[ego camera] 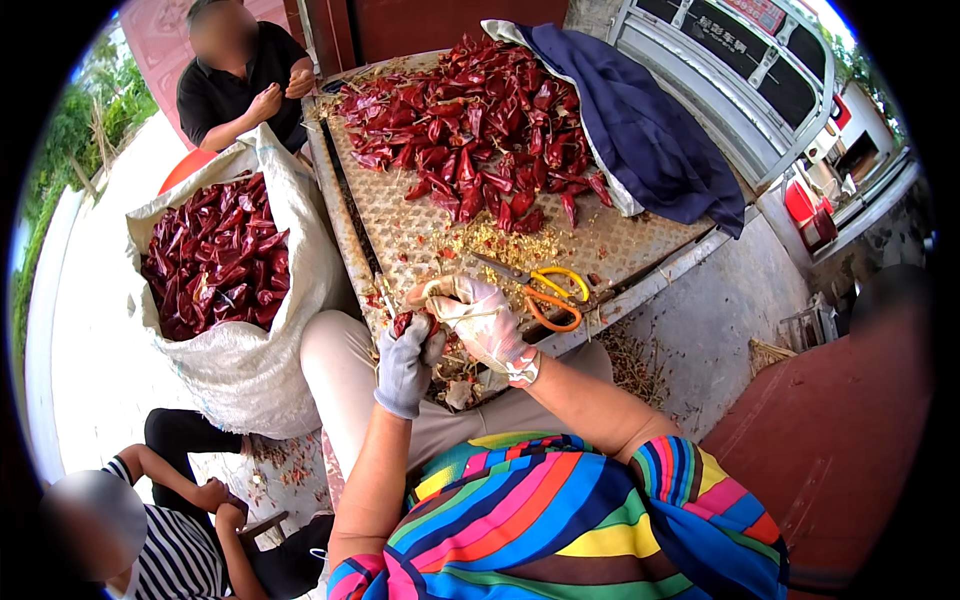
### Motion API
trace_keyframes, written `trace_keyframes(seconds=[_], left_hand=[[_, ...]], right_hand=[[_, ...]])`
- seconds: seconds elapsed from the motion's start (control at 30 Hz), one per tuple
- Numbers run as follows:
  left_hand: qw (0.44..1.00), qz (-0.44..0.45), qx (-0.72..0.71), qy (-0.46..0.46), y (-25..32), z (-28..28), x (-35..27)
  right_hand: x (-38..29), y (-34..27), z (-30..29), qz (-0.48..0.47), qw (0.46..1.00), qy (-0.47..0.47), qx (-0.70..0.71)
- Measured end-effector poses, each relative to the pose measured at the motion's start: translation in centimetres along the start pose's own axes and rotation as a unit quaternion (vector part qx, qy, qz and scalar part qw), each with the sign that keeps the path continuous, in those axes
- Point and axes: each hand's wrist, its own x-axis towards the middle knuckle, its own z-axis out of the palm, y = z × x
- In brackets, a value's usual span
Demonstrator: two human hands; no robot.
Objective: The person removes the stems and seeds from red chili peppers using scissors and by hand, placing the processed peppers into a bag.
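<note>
My left hand (403, 367), in a grey knit glove, grips a dried red chili pepper (403, 322) at the near edge of the metal table. Close beside it, my right hand (484, 319) wears a pale pink patterned glove. Its bent fingers pinch a thin straw-coloured stem (472, 315); whether that stem is joined to the pepper is unclear. Scissors (536, 281) with one yellow and one orange handle lie just beyond my right hand. Farther back, a heap of dried red chilies (472, 135) covers much of the rusty tread-plate tabletop (367, 187).
A white woven sack (300, 300) full of chilies stands at left. Dark blue cloth (645, 135) drapes the table's right side. Loose seeds (517, 244) litter the top. One person (240, 82) sits at upper left, another (180, 547) at lower left. A truck (720, 67) is at upper right.
</note>
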Motion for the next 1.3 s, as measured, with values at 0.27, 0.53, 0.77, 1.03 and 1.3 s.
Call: trace_keyframes(seconds=[0.27,0.53,0.77,1.03,1.3], left_hand=[[0.958,-0.148,-0.234,0.079,0.3,0.9,-0.4],[0.964,-0.133,-0.224,0.054,-0.2,1.4,-0.5],[0.952,-0.146,-0.256,0.076,-0.4,1.3,-0.4],[0.959,-0.122,-0.257,0.012,-0.8,0.5,-0.3],[0.955,-0.127,-0.267,0.012,-0.6,0.4,-0.4]], right_hand=[[-0.4,-1.3,0.9,0.115,0.985,0.059,0.113],[0.3,-1.7,0.0,0.201,0.962,0.171,0.063],[0.7,-1.9,-9.8,0.023,0.932,-0.095,-0.35],[-1.8,-6.1,-14.8,0.106,0.592,-0.071,-0.796],[-1.1,-3.7,-15.5,0.193,0.559,-0.031,-0.806]])
